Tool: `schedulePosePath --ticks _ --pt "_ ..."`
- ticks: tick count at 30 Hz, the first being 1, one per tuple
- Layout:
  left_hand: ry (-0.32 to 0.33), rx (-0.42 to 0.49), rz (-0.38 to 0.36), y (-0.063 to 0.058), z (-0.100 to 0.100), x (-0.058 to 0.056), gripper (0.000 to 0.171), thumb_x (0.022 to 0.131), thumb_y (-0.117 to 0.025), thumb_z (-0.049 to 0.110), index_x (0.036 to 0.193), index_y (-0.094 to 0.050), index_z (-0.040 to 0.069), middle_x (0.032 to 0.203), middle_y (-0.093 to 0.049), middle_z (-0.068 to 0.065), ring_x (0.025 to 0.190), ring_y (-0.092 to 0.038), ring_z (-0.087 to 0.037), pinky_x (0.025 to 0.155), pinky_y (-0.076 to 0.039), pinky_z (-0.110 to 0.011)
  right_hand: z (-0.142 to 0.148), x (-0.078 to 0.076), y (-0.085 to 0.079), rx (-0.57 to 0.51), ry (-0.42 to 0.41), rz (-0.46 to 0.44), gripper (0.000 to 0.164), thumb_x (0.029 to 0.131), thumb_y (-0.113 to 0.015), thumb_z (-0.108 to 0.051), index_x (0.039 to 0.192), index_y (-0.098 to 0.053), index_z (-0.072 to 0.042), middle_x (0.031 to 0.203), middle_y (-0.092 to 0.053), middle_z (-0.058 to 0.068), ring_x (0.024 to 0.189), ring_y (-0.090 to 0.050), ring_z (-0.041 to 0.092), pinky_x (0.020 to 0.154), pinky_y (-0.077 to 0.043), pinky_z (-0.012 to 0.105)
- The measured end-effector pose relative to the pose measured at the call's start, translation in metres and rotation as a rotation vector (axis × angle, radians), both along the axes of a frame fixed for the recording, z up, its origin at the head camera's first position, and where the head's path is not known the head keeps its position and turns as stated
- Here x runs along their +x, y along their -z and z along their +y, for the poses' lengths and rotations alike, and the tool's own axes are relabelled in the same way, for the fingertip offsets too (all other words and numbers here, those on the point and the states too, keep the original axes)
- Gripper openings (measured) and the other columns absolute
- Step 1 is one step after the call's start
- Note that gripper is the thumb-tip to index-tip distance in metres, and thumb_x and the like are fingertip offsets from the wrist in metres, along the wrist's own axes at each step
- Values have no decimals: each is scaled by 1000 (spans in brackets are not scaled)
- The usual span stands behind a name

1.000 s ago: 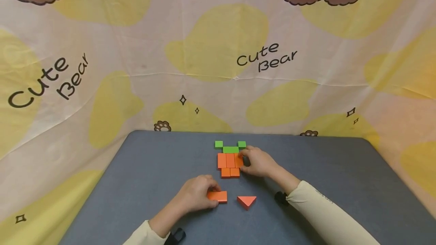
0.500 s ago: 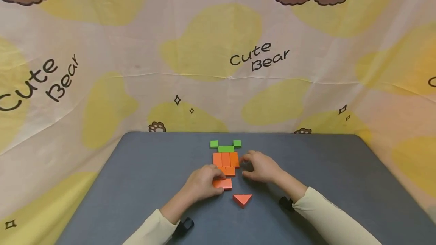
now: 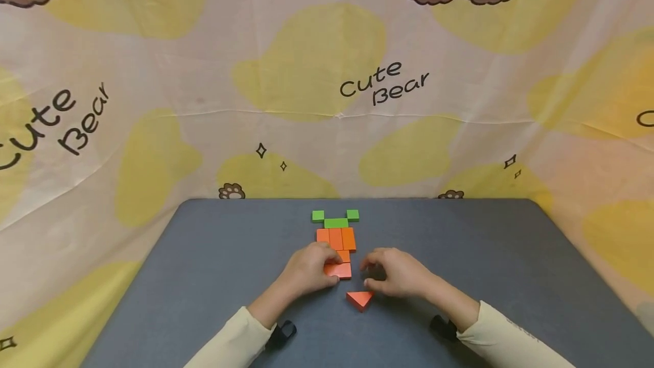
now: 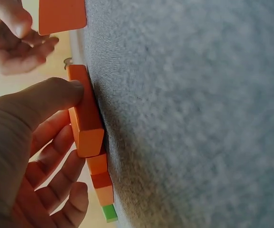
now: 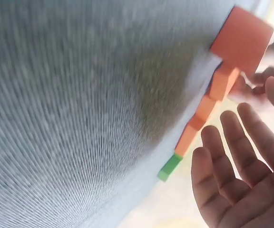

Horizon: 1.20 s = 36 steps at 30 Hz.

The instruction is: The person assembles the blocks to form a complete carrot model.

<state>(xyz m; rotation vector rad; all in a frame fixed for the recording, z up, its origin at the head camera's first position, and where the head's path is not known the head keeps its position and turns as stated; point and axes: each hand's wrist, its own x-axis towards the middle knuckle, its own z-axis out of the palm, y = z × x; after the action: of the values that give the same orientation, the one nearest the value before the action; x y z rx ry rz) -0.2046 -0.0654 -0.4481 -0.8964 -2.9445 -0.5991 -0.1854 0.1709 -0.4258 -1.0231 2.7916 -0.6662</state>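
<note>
My left hand (image 3: 310,268) pinches an orange rectangular block (image 3: 339,271) between thumb and fingers. That block lies right below a small orange block (image 3: 344,255), part of the row it belongs to being covered by the hand. In the left wrist view the thumb presses the near side of the held block (image 4: 90,111). My right hand (image 3: 401,272), fingers loosely bent and holding nothing, hovers just above and right of an orange triangular block (image 3: 360,301). The right wrist view shows the right fingers (image 5: 237,142) spread apart from the triangular block (image 5: 244,38).
Three tall orange blocks (image 3: 335,238) stand side by side above the small ones. Beyond them lie a green rectangular block (image 3: 335,223) and two small green blocks, left (image 3: 318,216) and right (image 3: 353,215). A grey table (image 3: 230,277) ends at a patterned cloth backdrop (image 3: 296,84).
My left hand has slid its orange block away from me, up to the small orange blocks. The right hand has left the tall orange blocks and come back toward the triangular block.
</note>
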Motion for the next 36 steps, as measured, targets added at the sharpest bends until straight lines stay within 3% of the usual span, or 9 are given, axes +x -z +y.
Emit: schedulePosePath --ticks 9,18,25,30,36 --pt "0 17 -20 0 0 -2 26 73 -80 28 97 -74 21 86 -62 9 78 -51 -8 66 -46 -24 -4 16 3 -43 -104 -51 20 81 -75 -27 96 -70 -16 89 -64 -9 77 -55 1 69 -49 20" --pt "-11 3 -24 0 0 -3 26 72 -82 29 95 -74 22 86 -61 10 77 -53 -7 68 -48 -25 -13 22 5 2 -113 -18 26 75 -80 -28 97 -70 -17 88 -62 -11 74 -50 -1 68 -46 18" --pt "-17 23 -36 -4 -6 -1 27 73 -82 30 98 -74 22 88 -62 9 78 -53 -7 68 -48 -24 -23 20 3 45 -113 -15 23 77 -78 -24 97 -70 -16 84 -59 -11 71 -47 -1 64 -44 16" --pt "-60 64 -13 -9 -21 4 26 74 -80 29 97 -74 21 87 -62 8 73 -52 -6 61 -44 -22 -35 13 1 22 -111 41 20 76 -78 -21 94 -70 -16 82 -58 -10 70 -46 1 62 -43 17" --pt "-103 78 6 -10 -40 10 22 75 -79 28 95 -73 21 89 -64 8 78 -55 -7 65 -47 -25 -51 4 3 21 -98 62 22 77 -77 -23 97 -71 -16 87 -62 -9 73 -47 3 64 -43 17"
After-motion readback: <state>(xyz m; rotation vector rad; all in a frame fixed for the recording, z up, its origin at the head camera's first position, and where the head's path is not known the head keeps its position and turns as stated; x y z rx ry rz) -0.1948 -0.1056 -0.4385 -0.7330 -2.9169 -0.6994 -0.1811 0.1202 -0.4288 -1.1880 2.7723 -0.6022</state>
